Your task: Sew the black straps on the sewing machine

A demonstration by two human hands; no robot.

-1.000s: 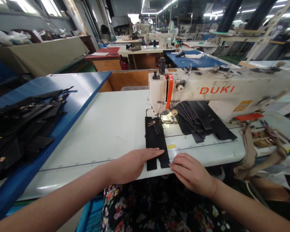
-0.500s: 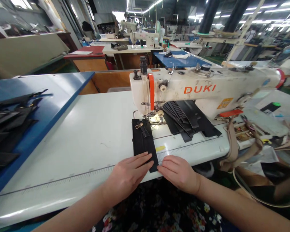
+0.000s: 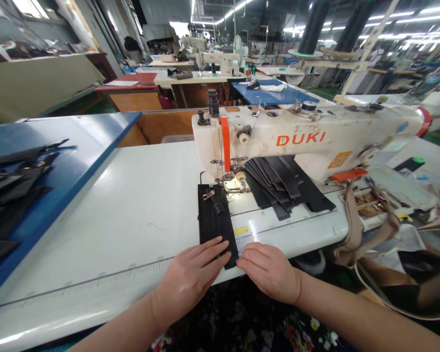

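A black fabric piece [image 3: 209,225] with a zipper and a metal pull lies on the white sewing table [image 3: 139,195], its far end beside the lit presser foot [image 3: 235,186] of the sewing machine [image 3: 271,132]. My left hand [image 3: 194,266] rests flat on the near end of this piece, fingers stretched out and slightly apart. At the piece's near right edge is my right hand [image 3: 267,269], its fingers pressed together at the fabric; what its fingertips grip is hidden.
Black strips [image 3: 275,186] lie in a pile under the machine arm. More black pieces [image 3: 18,186] sit on a blue table [image 3: 84,142] at the left. Beige straps [image 3: 350,225] hang at the right, beside a tray of small parts [image 3: 368,203].
The view has shifted slightly, so the machine appears a little further left. Both hands keep nearly the same places at the black piece.
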